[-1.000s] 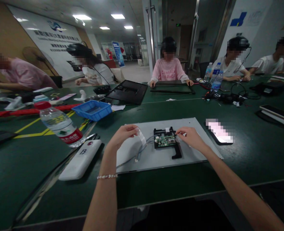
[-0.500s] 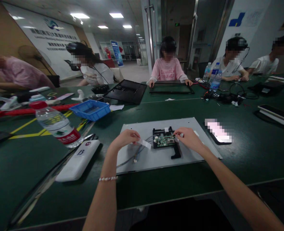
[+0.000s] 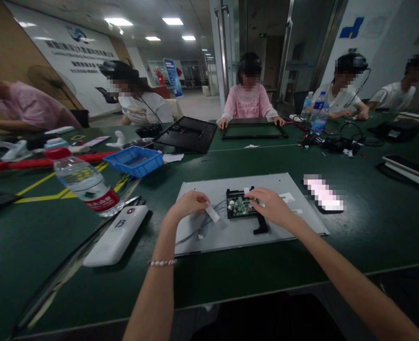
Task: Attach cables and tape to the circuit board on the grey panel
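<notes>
My left hand (image 3: 191, 203) pinches a thin white strip (image 3: 213, 212) between thumb and fingers, above the left part of a flat grey metal panel (image 3: 238, 237). Grey cables with a small connector (image 3: 201, 233) lie on the panel below it. My right hand (image 3: 271, 207) is over the right side of a green circuit board (image 3: 238, 207). Its fingers are drawn together at the board; whether they grip a part there is hidden. A black plastic frame (image 3: 261, 227) surrounds the board and reaches down at the right. White labels (image 3: 286, 197) show on the panel beyond my right hand.
A phone (image 3: 323, 194) lies right of the panel. To the left are a white power bank (image 3: 117, 237), a tilted water bottle (image 3: 85, 182) and a blue tray (image 3: 134, 161). Across the table a person holds a black frame (image 3: 254, 138); a black cover (image 3: 188, 135) lies beside it.
My right hand has moved left over the board, covering more of its right side and uncovering white labels on the panel. The white strip in my left hand has tilted slightly steeper.
</notes>
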`<action>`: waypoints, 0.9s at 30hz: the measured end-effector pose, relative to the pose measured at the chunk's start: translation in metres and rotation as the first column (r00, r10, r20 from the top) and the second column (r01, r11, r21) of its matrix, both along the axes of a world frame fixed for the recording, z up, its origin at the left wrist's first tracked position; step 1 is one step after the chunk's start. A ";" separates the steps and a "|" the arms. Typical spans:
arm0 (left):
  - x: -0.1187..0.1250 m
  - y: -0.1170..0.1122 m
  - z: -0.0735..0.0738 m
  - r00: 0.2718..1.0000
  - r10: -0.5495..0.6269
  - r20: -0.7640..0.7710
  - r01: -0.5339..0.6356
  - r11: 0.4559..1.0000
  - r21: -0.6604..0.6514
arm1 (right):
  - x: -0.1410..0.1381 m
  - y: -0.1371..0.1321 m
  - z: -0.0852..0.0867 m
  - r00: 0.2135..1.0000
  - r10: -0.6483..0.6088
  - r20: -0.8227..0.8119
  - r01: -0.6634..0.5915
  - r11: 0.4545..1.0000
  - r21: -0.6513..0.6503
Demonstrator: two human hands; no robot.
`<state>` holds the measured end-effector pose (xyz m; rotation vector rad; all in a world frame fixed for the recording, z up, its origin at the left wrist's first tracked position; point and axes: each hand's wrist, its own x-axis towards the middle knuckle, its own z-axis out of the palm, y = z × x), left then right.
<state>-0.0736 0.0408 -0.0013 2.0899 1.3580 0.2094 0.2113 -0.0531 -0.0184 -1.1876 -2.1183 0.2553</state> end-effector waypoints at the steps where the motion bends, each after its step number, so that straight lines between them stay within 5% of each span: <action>1: 0.000 0.000 0.000 1.000 0.004 -0.002 -0.004 1.000 0.026 | -0.005 -0.001 0.003 0.999 0.042 0.026 -0.042 0.999 0.013; 8: 0.006 -0.003 0.007 0.997 0.000 0.076 -0.022 0.958 0.285 | -0.045 0.002 0.013 0.923 0.299 0.243 -0.323 0.944 0.063; 14: 0.008 -0.005 0.002 0.959 -0.282 0.009 0.280 0.954 0.110 | -0.075 0.007 0.002 0.848 0.346 0.402 -0.408 0.910 0.079; 20: 0.006 -0.007 -0.003 0.959 -0.270 -0.083 0.271 0.963 0.005 | -0.084 0.004 -0.010 0.806 0.282 0.521 -0.399 0.908 0.126; 27: 0.001 -0.003 -0.010 0.967 -0.224 -0.123 0.229 0.973 0.029 | -0.088 -0.008 -0.011 0.786 0.273 0.554 -0.412 0.900 0.140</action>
